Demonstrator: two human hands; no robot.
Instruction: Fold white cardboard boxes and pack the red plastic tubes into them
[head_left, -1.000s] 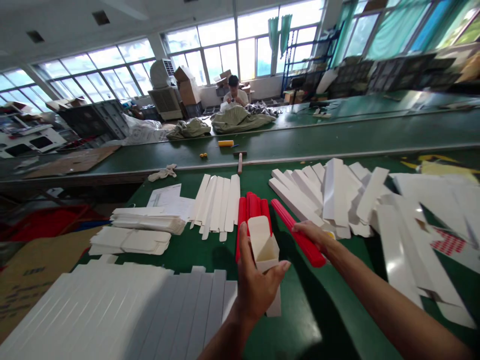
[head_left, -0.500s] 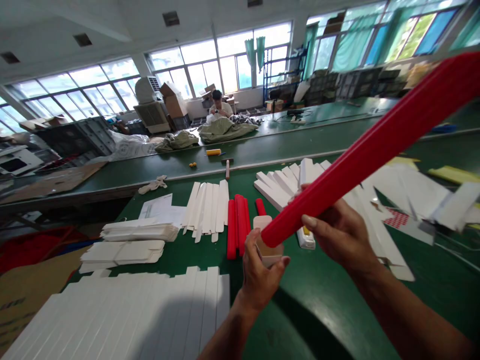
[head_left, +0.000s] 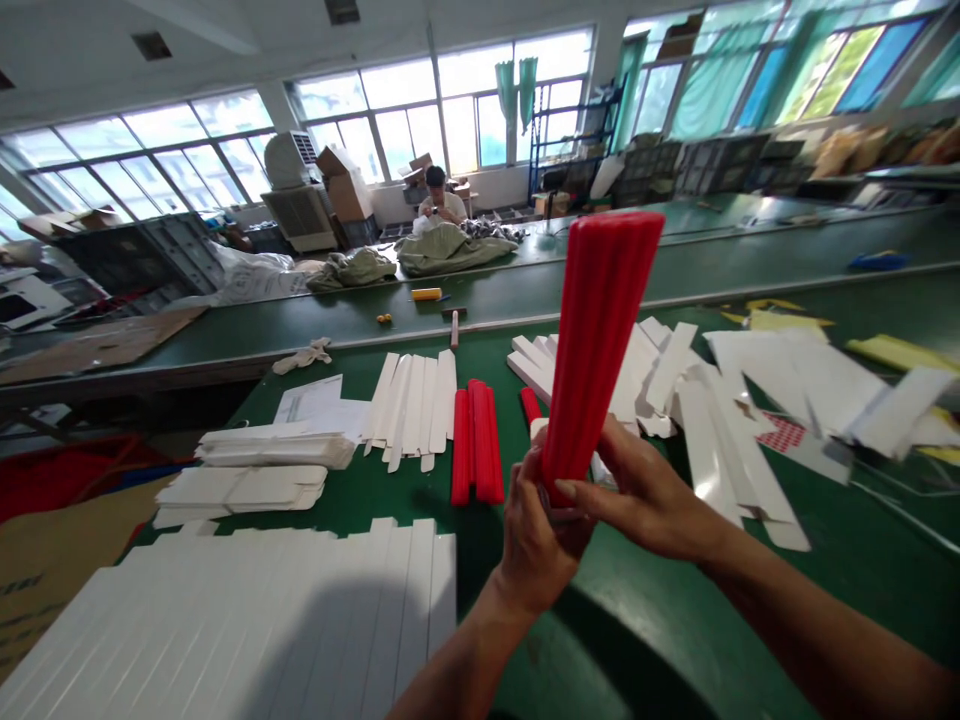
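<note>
A long red ribbed bar (head_left: 600,340) stands nearly upright in front of me, leaning slightly right. Its lower end sits in the open mouth of a narrow white box (head_left: 561,514), most of which my fingers hide. My left hand (head_left: 534,545) is wrapped round that box. With thumb and fingers, my right hand (head_left: 656,492) grips the bar low down, just above the box mouth. Several more red bars (head_left: 477,440) lie side by side on the green table, left of my hands. One short red piece (head_left: 530,404) shows just behind the held bar.
Closed white boxes (head_left: 337,620) lie in a row at front left. Flat white cartons (head_left: 262,490) are stacked beyond them, near loose white strips (head_left: 412,405). White cartons and paper (head_left: 795,375) spread at right. A hammer (head_left: 454,325) lies ahead; a person (head_left: 441,205) sits far back.
The red bar has swung from a slant toward the upper right to nearly upright, and its lower end is in the box mouth. My right hand has moved left and down along it.
</note>
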